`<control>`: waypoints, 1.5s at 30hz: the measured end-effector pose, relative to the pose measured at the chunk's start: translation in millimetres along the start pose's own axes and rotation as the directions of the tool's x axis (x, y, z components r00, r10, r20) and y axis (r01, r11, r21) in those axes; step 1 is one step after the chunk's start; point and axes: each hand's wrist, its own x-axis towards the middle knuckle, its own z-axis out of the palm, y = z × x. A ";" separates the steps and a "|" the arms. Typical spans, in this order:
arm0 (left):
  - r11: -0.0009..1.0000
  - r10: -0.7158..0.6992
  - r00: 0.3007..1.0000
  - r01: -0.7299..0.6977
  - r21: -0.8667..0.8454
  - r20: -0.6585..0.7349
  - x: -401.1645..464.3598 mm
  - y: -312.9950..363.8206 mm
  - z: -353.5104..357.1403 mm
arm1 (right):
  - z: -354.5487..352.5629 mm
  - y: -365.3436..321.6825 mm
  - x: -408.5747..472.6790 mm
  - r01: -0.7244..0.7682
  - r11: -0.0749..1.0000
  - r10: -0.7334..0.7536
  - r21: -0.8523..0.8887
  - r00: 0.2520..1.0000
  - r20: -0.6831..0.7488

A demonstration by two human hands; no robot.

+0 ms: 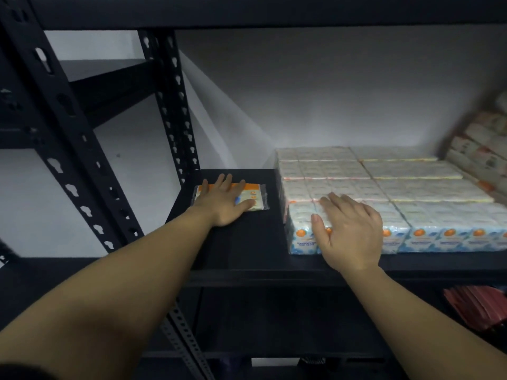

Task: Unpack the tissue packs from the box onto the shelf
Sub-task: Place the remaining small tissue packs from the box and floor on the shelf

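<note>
A single flat tissue pack [256, 195] with an orange top lies on the black shelf [247, 250], near its left end. My left hand [223, 202] lies flat on that pack with its fingers straight. To the right, a block of wrapped tissue packs [384, 193] covers much of the shelf in rows. My right hand [351, 231] rests with spread fingers on the block's front left corner. The box is not in view.
Black perforated uprights [175, 105] stand left of the shelf, with a white wall behind. More stacked packs [482, 149] lean at the far right. Red packets [477, 308] lie on the lower shelf at the right. Another shelf board runs overhead.
</note>
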 end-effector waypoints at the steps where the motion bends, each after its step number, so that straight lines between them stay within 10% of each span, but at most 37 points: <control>1: 1.000 0.002 1.000 -0.002 0.014 -0.011 4.7 -0.5 -2.8 | 0.4 0.1 0.1 0.001 1.000 -0.001 -0.001 1.000 -0.001; 9: 0.977 -0.212 0.975 0.208 -0.055 -0.062 -19.9 43.2 13.0 | -0.6 -0.7 0.9 -0.009 1.000 0.009 0.005 1.000 0.007; 45: 0.995 -0.092 0.988 0.085 -0.057 -0.121 37.8 4.6 10.2 | 0.6 -1.2 1.2 -0.017 1.000 0.018 0.014 1.000 -0.015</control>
